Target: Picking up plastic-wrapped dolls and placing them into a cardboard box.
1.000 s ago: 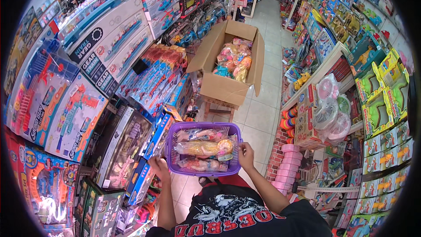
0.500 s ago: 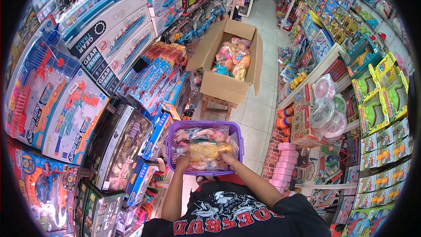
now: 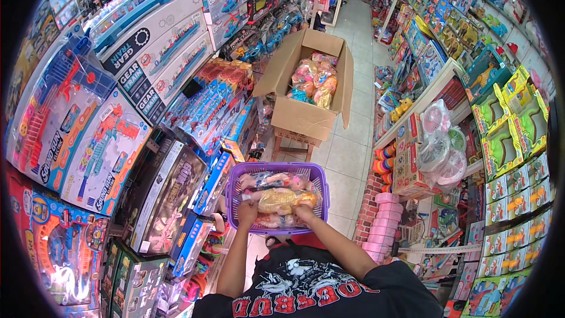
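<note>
Aisle: shop passage with a pale tiled floor [image 3: 353,126], boxed toys [image 3: 112,147] stacked at left and a pink stack [image 3: 384,218] standing at right.
Carton: open cardboard carton [image 3: 303,118] on a wooden stool [image 3: 276,148] beyond the basket, holding wrapped goods [image 3: 312,82].
Purple basket: purple basket [image 3: 276,166] directly in front of the person; its support cannot be seen.
Yellow doll packet: yellow doll packet [image 3: 273,202] lies crosswise inside the basket, between an upper packet [image 3: 271,180] at the far side and a lower packet [image 3: 273,221] at the near side.
Left hand: left hand [image 3: 247,213] appears closed on the yellow packet's left end; fingertips partly hidden.
Right hand: right hand [image 3: 303,212] appears to grip the right end; its finger undersides cannot be seen.
Step in hand: judged to be two-handed handling of the yellow packet within the basket.
Next move calls for: in my judgement, even hold at both ends, since the clear wrapping may slip or catch on neighbouring packets.
</note>
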The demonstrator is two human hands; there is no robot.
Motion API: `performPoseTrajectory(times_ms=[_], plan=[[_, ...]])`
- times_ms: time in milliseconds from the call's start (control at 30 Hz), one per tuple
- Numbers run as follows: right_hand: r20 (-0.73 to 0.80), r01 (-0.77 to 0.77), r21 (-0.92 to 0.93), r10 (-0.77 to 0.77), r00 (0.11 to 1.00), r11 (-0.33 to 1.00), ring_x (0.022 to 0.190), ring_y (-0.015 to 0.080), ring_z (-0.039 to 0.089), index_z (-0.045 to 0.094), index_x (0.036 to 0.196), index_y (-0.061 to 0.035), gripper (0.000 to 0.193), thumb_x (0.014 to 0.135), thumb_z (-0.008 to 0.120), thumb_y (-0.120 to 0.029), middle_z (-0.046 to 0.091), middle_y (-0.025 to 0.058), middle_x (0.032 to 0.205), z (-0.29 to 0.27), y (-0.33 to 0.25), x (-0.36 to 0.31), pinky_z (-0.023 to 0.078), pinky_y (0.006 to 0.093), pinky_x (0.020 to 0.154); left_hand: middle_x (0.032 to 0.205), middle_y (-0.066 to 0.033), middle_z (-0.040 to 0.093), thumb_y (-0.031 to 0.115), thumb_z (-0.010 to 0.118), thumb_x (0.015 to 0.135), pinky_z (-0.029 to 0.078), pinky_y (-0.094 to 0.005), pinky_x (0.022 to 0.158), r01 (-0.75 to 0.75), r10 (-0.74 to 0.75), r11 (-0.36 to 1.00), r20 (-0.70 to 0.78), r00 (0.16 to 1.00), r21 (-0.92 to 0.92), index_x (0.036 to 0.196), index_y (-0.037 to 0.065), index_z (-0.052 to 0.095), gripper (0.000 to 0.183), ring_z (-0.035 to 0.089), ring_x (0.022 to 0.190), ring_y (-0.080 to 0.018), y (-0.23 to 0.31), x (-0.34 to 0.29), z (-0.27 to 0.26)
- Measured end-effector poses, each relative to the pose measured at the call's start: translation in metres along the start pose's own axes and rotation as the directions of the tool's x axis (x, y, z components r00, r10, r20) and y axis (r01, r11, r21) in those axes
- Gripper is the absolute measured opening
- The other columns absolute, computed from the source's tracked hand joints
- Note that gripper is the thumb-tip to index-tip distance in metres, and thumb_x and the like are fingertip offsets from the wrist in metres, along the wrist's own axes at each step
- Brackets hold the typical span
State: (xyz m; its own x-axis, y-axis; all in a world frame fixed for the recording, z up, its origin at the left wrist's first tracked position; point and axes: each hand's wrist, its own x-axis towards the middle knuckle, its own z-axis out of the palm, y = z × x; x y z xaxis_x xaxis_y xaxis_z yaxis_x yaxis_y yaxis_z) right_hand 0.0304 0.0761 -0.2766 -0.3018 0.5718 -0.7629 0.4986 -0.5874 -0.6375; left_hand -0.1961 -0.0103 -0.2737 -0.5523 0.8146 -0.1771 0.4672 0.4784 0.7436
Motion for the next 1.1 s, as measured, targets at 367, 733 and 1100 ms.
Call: performPoseTrajectory(times_ms=[367,733,1100], plan=[[0.520,-0.218,0.434,-0.045,0.853,0.874,0.097,0.0296,0.065,0.050,0.126,-0.0024,0.080,0.091,0.030,-0.071,0.064,0.0169,0.111,-0.005,-0.056,-0.083,0.049,0.0443,0.091,0.079,-0.0178,0.061,0.013,0.060,0.085,0.046,-0.0442,0.058,-0.605,0.606,0.789,-0.028,0.795,-0.101,0.089,0.001,0.062,0.012,0.061,0.070,-0.0373,0.126,-0.085,-0.032],[0.138,0.016,0.561,-0.112,0.984,0.827,0.091,0.0192,0.065,0.053,0.126,-0.0109,0.042,0.101,0.036,-0.041,0.066,0.0052,0.109,-0.020,-0.034,-0.130,0.052,0.0379,0.076,0.083,-0.0133,0.061,0.014,0.062,0.086,0.047,-0.0424,0.058,-0.743,0.751,0.655,0.223,0.622,-0.136,0.096,0.007,0.064,0.012,0.062,0.072,-0.0347,0.150,-0.123,-0.024],[-0.091,0.334,0.389,-0.325,0.941,0.859,0.062,0.0120,0.058,0.059,0.104,-0.0071,0.020,0.099,0.043,-0.017,0.062,0.0026,0.079,-0.067,-0.055,-0.153,0.044,0.0259,0.051,0.095,-0.0118,0.059,0.012,0.060,0.084,0.043,-0.0407,0.079,-0.769,0.780,0.625,0.139,0.610,-0.133,0.094,0.002,0.063,0.015,0.056,0.095,-0.0294,0.204,-0.110,-0.016]])
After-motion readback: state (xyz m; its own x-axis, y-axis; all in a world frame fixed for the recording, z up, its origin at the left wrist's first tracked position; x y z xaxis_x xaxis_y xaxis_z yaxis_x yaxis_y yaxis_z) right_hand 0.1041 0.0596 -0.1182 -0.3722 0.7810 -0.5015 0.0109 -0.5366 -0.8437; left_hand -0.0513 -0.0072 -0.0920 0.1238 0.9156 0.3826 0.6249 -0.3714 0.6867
